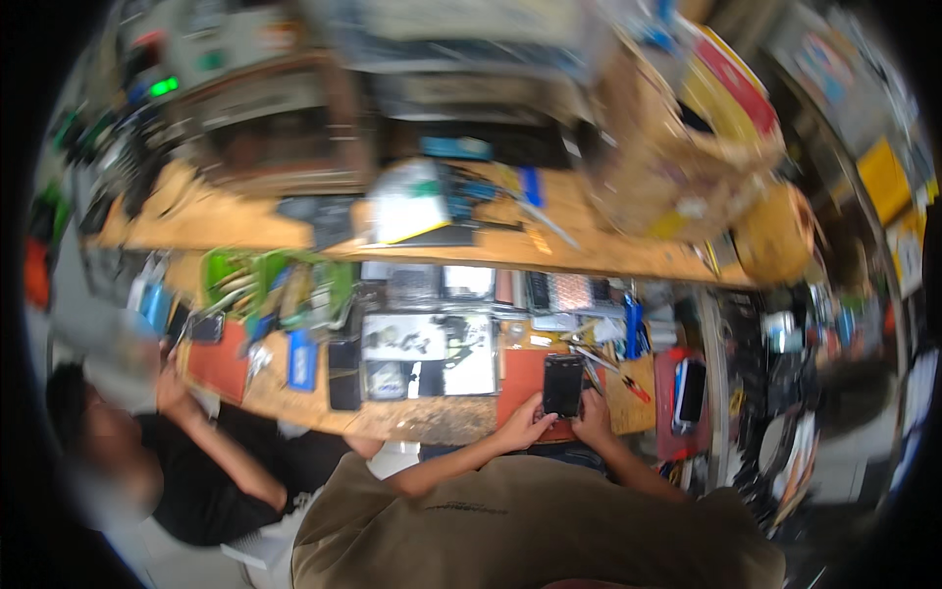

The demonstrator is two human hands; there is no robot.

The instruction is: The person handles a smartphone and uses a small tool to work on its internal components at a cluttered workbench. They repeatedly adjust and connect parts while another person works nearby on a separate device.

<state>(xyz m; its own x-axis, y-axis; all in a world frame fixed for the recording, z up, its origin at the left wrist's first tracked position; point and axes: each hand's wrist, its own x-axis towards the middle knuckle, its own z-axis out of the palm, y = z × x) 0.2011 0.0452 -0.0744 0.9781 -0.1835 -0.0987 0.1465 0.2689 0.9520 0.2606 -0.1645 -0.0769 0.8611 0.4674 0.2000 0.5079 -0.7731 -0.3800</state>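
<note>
A dark smartphone (563,383) is held upright over a reddish-brown mat (513,393) at the front edge of the workbench. My left hand (527,426) grips its lower left corner, with the thumb along the edge. Along its lower right side, my right hand (592,424) is closed against the phone; blur hides the finger detail. Just right of the phone lie tweezers or a similar thin tool, and red-handled pliers (638,390).
A co-worker (186,461) sits at left, with a hand (174,393) raised over another red mat. Green bins (285,280) of tools, a blue box (302,360) and trays of parts line the bench. A wooden shelf (549,257) runs above; a red tray (677,432) holds phones at right.
</note>
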